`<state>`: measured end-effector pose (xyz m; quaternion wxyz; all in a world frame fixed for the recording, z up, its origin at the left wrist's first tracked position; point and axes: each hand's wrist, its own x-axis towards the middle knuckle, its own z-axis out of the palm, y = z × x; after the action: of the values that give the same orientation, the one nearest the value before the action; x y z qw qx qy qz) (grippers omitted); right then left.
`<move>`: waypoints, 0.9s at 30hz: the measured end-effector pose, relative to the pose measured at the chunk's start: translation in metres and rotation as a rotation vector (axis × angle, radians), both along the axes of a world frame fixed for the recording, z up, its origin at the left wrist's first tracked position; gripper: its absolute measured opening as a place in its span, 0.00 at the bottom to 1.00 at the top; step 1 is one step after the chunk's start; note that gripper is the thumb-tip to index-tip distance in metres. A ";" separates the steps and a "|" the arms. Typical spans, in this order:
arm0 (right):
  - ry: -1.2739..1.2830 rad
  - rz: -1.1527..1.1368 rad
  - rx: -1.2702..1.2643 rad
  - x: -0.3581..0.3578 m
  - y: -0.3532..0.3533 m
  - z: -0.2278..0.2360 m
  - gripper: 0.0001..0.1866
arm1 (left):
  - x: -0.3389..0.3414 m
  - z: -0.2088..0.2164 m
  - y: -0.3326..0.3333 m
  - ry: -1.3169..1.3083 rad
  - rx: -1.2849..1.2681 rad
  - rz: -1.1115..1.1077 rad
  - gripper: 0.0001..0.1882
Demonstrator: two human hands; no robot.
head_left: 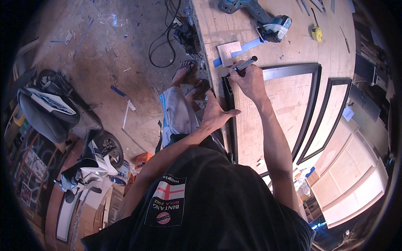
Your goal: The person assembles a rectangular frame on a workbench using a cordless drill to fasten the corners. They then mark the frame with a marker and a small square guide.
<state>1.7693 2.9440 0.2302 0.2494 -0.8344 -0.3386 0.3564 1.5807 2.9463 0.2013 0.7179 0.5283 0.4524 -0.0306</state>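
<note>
A black rectangular frame [308, 104] lies on a pale plywood workbench [234, 31]. My right hand [252, 82] is closed round a slim dark-and-silver pen [250, 61], held tilted above the frame's upper left corner. The pen's tip is too small to make out. My left hand [215, 112] rests across the frame's left bar, its thumb stretched over the inner side and its fingers spread toward the bench edge. Just beyond my right hand sit a small pale block [228, 53] and a flat blue strip [247, 47].
A teal cordless power tool [274, 28] and a yellow-handled tool [317, 34] lie farther back. Beside the large frame is a narrower black frame [326, 121]. A black cable [151, 52] loops on the floor; a motorbike [50, 113] stands at the left.
</note>
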 end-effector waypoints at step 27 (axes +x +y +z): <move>-0.027 0.032 0.025 0.005 -0.002 -0.005 0.12 | 0.000 -0.004 -0.002 -0.027 0.112 -0.027 0.59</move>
<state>1.7742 2.9418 0.2252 0.2492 -0.8304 -0.3598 0.3447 1.5807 2.9438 0.1968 0.6929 0.5738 0.4365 -0.0078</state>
